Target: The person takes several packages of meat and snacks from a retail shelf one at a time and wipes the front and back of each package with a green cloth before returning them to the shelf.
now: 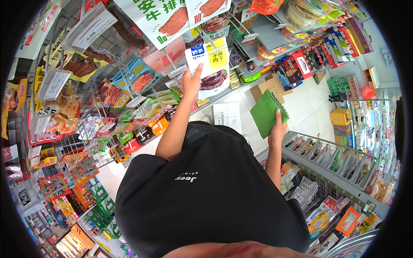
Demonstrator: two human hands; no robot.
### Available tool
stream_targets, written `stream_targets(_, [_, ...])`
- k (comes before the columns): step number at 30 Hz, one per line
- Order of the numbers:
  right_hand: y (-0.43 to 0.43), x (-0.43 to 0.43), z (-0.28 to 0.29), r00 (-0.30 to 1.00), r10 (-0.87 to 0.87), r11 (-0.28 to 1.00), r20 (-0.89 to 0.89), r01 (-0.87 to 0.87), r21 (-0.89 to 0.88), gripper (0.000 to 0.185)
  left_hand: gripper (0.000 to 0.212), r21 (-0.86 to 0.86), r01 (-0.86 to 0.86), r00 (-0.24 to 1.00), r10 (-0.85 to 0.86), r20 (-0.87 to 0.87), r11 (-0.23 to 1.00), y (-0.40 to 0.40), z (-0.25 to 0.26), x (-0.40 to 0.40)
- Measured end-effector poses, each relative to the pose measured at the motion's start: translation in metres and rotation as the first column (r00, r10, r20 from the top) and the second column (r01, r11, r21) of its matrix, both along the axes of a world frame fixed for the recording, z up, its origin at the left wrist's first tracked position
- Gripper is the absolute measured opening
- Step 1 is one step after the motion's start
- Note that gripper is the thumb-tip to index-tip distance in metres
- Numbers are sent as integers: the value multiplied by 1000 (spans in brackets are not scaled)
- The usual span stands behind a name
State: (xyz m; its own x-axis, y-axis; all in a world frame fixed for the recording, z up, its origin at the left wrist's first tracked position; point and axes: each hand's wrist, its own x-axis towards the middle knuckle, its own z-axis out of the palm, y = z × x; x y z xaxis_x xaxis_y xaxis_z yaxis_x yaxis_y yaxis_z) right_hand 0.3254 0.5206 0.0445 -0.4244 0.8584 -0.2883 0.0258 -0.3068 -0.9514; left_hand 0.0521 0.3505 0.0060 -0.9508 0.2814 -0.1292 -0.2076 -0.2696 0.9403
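My left hand is at the upper middle, its thumb and a finger on the left edge of a white snack pouch with a meat picture and a yellow patch. The pouch is upright in front of the metal hooks of a wire rack; whether it hangs on one cannot be told. To the right, my right hand holds a folded green cloth with a dark scalloped edge, the thumb lying on top. Larger white meat-snack pouches hang just above my left hand.
Wire racks of packaged meats with price tags stand on the left. A white carton and a brown cardboard box are on the tiled floor ahead. On the right is a grey wire-sided shelf with packets.
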Motion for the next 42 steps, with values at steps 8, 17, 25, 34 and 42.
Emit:
stream_targets(8, [-3,1,-11,998,46,999,41,-45,-14,39,42,98,-45,992,34,118,994,13,-10,-19])
stream_targets(17, [-9,4,-14,994,34,999,101,-34,6,38,36,-29,-230,968,226,-112,973,33,1,-81])
stream_targets(25, [-11,14,-27,992,36,999,120,-36,0,37,42,-96,-166,975,149,-165,981,25,-14,-91])
stream_targets(34, [-11,7,-30,988,80,997,129,-82,11,38,50,-202,-188,979,165,-123,961,24,-10,-94])
stream_targets(42, [-10,7,-26,986,99,995,132,-99,-5,36,61,-243,-146,989,150,0,959,14,-15,-82])
